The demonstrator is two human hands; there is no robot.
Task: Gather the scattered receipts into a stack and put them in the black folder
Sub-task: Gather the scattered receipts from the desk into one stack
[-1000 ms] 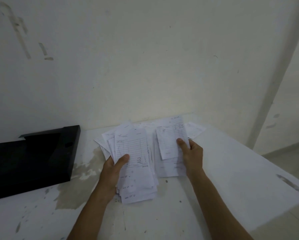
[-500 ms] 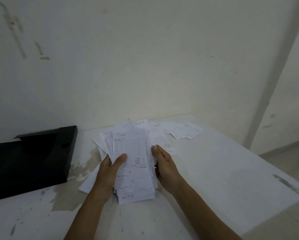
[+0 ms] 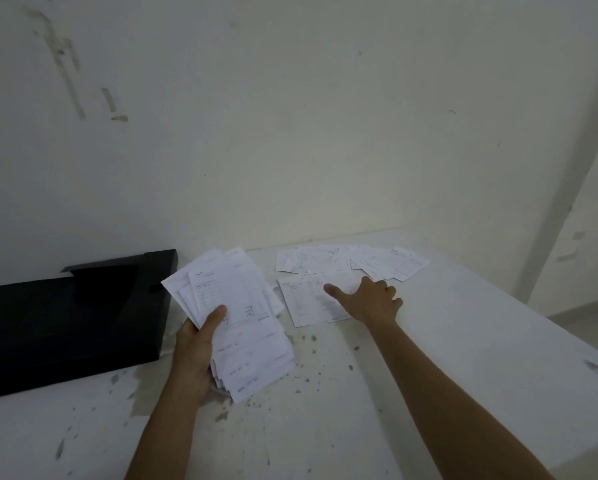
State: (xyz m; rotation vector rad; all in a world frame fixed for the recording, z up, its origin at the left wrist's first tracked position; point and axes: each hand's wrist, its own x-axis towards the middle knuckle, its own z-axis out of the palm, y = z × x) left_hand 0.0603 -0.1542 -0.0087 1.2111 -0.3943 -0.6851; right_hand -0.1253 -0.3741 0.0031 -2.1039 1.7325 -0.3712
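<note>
The wall point(image 3: 290, 133) closes off the far edge of the table point(image 3: 463, 358), and the black folder point(image 3: 65, 323) occupies the left side against it. Loose receipts point(image 3: 353, 268) lie fanned along the far edge near the wall, with the right hand point(image 3: 370, 301) on them, and the left hand point(image 3: 197, 355) holds a stack of receipts point(image 3: 242, 323) just beside the folder's right end. The near and right portions of the tabletop offer bare, speckled surface for passage.

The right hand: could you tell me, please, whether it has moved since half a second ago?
Yes. The right hand has left the held stack and gone rightward, away from the black folder, onto the loose receipts by the wall.
</note>
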